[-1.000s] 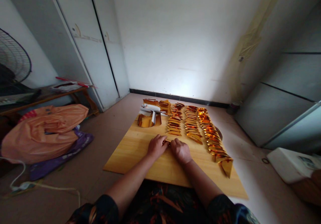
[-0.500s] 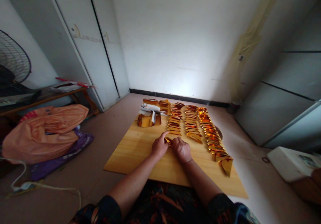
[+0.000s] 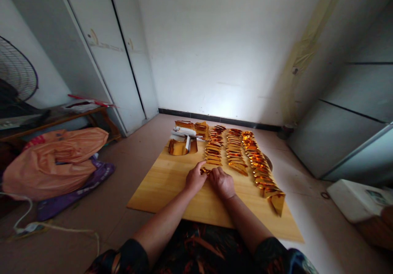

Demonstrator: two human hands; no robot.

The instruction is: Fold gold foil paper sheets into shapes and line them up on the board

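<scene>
Between my two hands is a small piece of gold foil paper (image 3: 205, 170), mostly covered by fingers. My left hand (image 3: 195, 179) pinches its left side, with the thumb and fingers closed round it. From the other side my right hand (image 3: 222, 182) grips the same piece, knuckles up and fingers curled. Just beyond the hands, folded gold foil pieces stand in a left row (image 3: 214, 147), a middle row (image 3: 236, 151) and a longer right row (image 3: 259, 163), overlapping one another.
The wooden board (image 3: 159, 184) lies under everything. At its far left are a curved stack of gold sheets (image 3: 178, 147) and a white roll-like bundle (image 3: 183, 131). An orange plastic bag (image 3: 55, 159) lies on the floor at left, a white box (image 3: 356, 200) at right.
Both hands stay in nearly the same place. The gold foil paper between them shows less of its raised flap and looks flatter now.
</scene>
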